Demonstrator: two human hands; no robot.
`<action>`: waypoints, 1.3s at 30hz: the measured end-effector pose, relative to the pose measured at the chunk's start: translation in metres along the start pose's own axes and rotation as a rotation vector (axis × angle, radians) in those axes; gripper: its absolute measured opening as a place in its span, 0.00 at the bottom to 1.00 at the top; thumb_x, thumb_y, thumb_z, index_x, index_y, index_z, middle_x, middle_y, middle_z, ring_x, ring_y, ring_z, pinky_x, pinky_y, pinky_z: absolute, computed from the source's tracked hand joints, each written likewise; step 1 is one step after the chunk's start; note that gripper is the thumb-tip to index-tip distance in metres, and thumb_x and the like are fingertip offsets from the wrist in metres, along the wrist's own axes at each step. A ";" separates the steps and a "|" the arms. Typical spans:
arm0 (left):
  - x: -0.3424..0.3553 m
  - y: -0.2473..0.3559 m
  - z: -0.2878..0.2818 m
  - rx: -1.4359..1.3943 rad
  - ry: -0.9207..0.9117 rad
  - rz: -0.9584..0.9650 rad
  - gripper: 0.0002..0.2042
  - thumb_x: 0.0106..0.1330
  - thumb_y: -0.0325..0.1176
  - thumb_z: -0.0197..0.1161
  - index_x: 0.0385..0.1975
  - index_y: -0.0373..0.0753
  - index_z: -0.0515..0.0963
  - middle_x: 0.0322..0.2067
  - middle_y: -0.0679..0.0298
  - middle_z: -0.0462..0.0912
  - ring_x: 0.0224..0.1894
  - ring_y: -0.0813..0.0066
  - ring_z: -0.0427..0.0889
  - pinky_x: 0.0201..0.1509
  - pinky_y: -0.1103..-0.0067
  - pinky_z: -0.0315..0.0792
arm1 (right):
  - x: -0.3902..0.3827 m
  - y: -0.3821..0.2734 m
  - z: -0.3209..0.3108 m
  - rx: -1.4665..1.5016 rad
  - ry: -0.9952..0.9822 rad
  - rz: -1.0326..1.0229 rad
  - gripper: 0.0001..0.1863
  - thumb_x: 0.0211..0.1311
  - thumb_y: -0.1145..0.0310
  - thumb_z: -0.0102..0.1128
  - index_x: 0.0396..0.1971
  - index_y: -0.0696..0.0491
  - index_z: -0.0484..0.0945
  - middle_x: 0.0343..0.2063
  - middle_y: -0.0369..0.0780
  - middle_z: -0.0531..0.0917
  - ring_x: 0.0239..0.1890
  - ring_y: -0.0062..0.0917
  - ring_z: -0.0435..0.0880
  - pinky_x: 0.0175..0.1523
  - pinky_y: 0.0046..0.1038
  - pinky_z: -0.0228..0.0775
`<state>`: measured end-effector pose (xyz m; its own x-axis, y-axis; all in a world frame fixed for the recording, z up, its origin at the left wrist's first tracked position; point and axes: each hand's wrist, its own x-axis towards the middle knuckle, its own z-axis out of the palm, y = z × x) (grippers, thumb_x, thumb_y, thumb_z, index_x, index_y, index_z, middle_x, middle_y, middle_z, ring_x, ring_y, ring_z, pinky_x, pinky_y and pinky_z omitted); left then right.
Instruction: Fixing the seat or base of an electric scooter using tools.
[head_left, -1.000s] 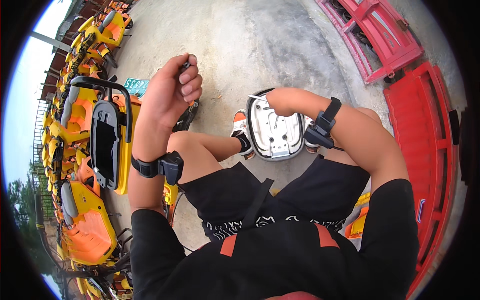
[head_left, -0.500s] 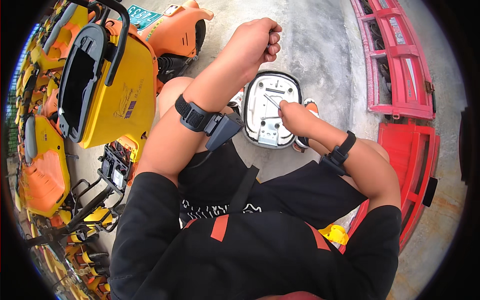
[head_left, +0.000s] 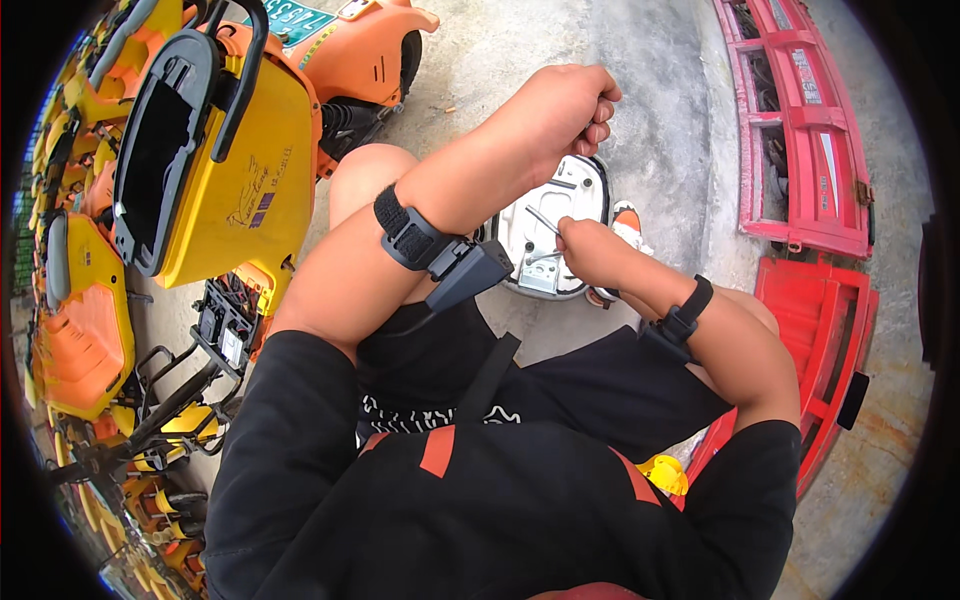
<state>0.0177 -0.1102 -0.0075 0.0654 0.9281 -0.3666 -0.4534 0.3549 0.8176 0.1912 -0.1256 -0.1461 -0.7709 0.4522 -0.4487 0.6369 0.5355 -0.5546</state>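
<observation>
An upturned scooter seat [head_left: 519,222] lies on the ground between my feet, its white base facing up with a dark rim and metal plates. My right hand [head_left: 590,247] is closed around a thin metal rod [head_left: 541,217], whose free end points left over the white base. My left hand [head_left: 578,108] is raised above the seat's far edge, fingers curled. What those fingers hold, if anything, is hidden. My left forearm covers the seat's upper left part.
On the left stands a yellow scooter body [head_left: 235,180] with an orange rear fender [head_left: 350,60]; more yellow scooters crowd behind. Red metal panels [head_left: 815,130] stand along the right. A small yellow object [head_left: 665,474] sits by my right hip.
My left hand has moved right and nearer, now covering the seat's far left part. The right hand with the rod has shifted slightly nearer.
</observation>
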 end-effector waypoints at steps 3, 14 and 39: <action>0.001 0.004 0.003 0.002 0.005 -0.015 0.06 0.68 0.31 0.51 0.33 0.35 0.71 0.20 0.72 0.67 0.22 0.82 0.66 0.26 0.83 0.62 | -0.001 0.001 -0.004 0.003 0.001 0.008 0.07 0.54 0.82 0.50 0.33 0.63 0.73 0.29 0.56 0.82 0.37 0.51 0.82 0.44 0.43 0.73; -0.003 0.000 0.002 0.016 -0.010 -0.003 0.07 0.68 0.31 0.50 0.33 0.35 0.71 0.20 0.71 0.68 0.22 0.82 0.66 0.26 0.83 0.63 | 0.002 -0.004 -0.001 -0.138 -0.100 -0.005 0.12 0.53 0.84 0.51 0.39 0.63 0.69 0.28 0.55 0.82 0.37 0.50 0.83 0.42 0.43 0.74; -0.003 0.002 0.004 0.013 0.013 -0.067 0.05 0.67 0.33 0.51 0.35 0.39 0.71 0.20 0.71 0.69 0.20 0.81 0.68 0.21 0.82 0.62 | 0.006 -0.005 -0.003 -0.130 -0.113 -0.078 0.17 0.69 0.58 0.50 0.44 0.57 0.73 0.30 0.52 0.83 0.36 0.49 0.83 0.44 0.47 0.73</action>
<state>0.0200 -0.1119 -0.0029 0.0831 0.9007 -0.4264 -0.4368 0.4175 0.7968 0.1833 -0.1230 -0.1439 -0.8094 0.3272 -0.4877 0.5659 0.6564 -0.4989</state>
